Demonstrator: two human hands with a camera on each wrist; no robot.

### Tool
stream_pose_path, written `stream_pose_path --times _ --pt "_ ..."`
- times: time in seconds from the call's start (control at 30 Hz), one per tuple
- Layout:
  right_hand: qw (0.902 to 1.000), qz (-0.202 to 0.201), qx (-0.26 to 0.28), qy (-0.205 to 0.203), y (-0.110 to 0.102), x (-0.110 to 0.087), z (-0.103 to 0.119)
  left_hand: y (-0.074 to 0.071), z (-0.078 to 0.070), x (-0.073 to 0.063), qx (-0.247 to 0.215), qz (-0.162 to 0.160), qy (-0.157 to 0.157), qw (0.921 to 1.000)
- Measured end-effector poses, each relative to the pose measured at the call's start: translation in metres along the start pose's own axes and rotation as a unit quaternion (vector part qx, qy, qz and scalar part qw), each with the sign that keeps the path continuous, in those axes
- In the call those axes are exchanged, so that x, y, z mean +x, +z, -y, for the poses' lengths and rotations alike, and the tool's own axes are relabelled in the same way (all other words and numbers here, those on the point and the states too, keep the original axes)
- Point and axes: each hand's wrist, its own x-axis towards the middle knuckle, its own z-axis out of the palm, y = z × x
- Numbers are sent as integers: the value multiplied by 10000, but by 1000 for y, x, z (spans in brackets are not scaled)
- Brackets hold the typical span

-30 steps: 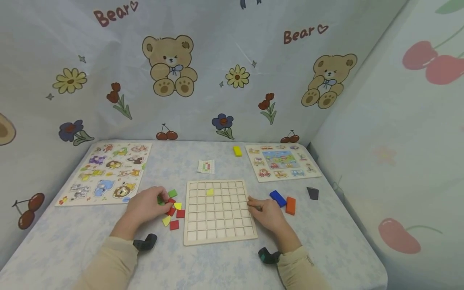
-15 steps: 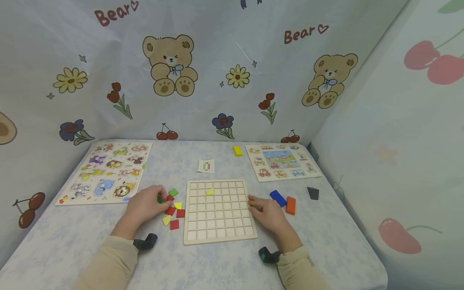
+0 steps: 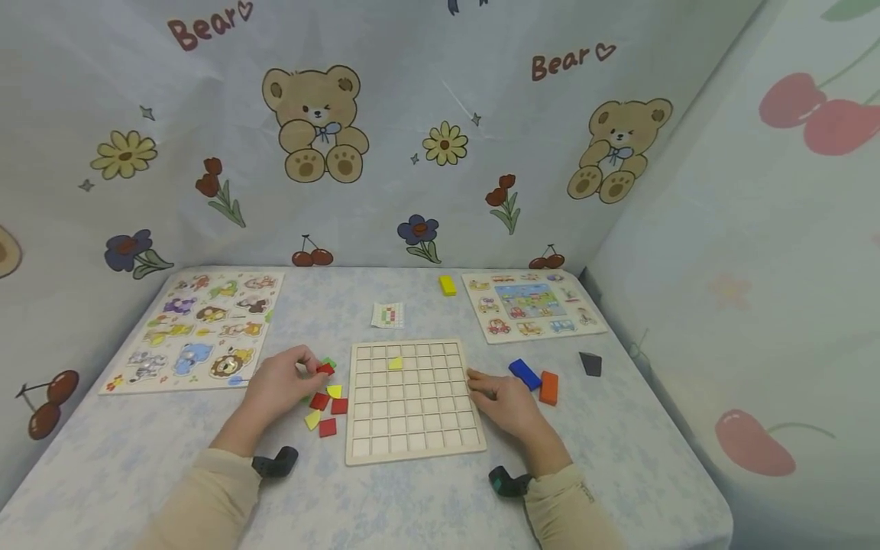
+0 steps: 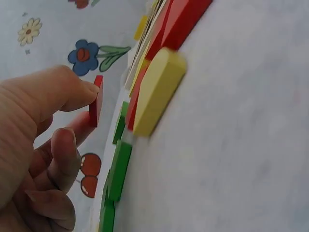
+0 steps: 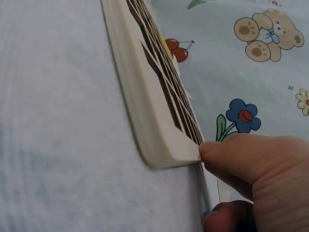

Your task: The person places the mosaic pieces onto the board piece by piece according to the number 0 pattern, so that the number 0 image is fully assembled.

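While left fingers (image 4: 58, 89) pinch a tile (image 4: 98, 108), cloth (image 3: 406, 61) reads "Bear" (image 3: 202, 29).

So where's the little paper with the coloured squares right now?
In the head view, the paper lies just beyond the far edge of the grid board, left of the yellow block.

"Bear" (image 3: 202, 29) is printed twice on the back curtain (image 3: 392, 76), beside hearts (image 3: 606, 52).

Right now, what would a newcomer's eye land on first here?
Probably the grid board on the table, with one yellow tile near its far edge. Then the red tile pinched by the left fingers, and the two bears printed on the backdrop.
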Motion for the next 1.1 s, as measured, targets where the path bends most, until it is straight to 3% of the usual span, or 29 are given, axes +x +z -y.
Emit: stream_pose_path --times 0.1,0.33,0.47,0.73,0.87,1.1 --pt "10000 12 35 64 0 0 -1 5 -15 4 -107 110 174 9997" --pt "9999 13 49 102 0 -1 -2 18 -60 22 332 227 728 9965" --pt "10000 -25 33 -20 -2 -1 -3 31 -77 33 430 383 1063 9927" --pt "9998 57 197 70 -2 0 0 57 -88 51 321 670 1100 9911" --pt "9998 42 183 110 0 0 -1 65 -93 58 350 837 1307 9873" --pt "9997 78 197 89 -1 -2 -3 73 -100 60 423 1072 1457 9826"
